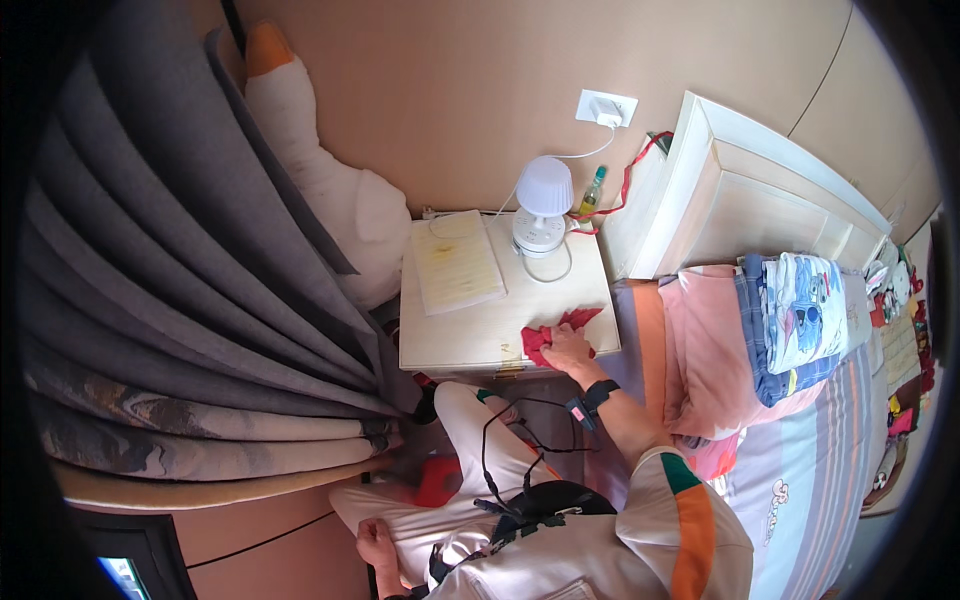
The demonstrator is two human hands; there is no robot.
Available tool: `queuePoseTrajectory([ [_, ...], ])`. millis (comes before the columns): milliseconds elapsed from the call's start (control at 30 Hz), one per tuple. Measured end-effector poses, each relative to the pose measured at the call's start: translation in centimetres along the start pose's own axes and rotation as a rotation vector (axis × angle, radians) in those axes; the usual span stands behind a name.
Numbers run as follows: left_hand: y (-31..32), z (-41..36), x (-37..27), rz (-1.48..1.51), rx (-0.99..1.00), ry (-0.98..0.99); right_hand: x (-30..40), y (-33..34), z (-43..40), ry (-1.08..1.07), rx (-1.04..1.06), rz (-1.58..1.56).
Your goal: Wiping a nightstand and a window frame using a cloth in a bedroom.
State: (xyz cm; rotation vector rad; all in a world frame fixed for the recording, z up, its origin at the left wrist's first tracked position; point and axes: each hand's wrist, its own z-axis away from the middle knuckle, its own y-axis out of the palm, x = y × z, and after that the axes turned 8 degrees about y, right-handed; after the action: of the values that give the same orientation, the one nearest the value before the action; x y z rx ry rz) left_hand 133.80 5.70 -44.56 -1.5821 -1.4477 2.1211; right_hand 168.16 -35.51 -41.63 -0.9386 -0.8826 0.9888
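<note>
My right hand (568, 347) presses a crumpled red cloth (537, 344) onto the top of a white nightstand (465, 337), near its front right corner. A black band with a small device circles that wrist. My left hand (376, 543) rests on my leg at the lower left, its fingers curled in, with nothing visible in it. Behind the cloth stands a white table lamp (544, 187) with a pleated shade, its cable looped on the nightstand. A stained, pale rectangular sheet (459, 262) covers the nightstand's left part.
A small bottle (592, 195) and a red ribbon (626, 180) are by the headboard (780, 202). Right of the nightstand is a bed (795, 472) with folded bedding (806, 315). Left are a white plush toy (337, 202) and grey curtains (187, 247). Black cables (487, 450) hang before my body.
</note>
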Motion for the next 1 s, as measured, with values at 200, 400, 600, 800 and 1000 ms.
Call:
queuePoseTrajectory([
  [200,-0.4,0.3,-0.2,0.009,-0.009,-0.002,6.1,2.5,0.6,-0.161,-0.02,0.006],
  [400,-0.3,0.5,0.5,0.086,-0.02,-0.014,13.5,4.0,1.6,-0.373,0.03,0.02],
  [600,-0.8,0.9,-0.4,0.126,-0.026,-0.043,14.8,3.8,1.3,-0.43,0.031,0.005],
  [800,-0.6,1.0,0.1,0.199,-0.046,-0.058,6.3,3.8,-2.8,-0.216,-0.011,0.055],
  [1000,-0.3,0.6,0.2,0.202,-0.034,-0.067,-5.0,0.5,-4.5,0.18,-0.118,0.14],
])
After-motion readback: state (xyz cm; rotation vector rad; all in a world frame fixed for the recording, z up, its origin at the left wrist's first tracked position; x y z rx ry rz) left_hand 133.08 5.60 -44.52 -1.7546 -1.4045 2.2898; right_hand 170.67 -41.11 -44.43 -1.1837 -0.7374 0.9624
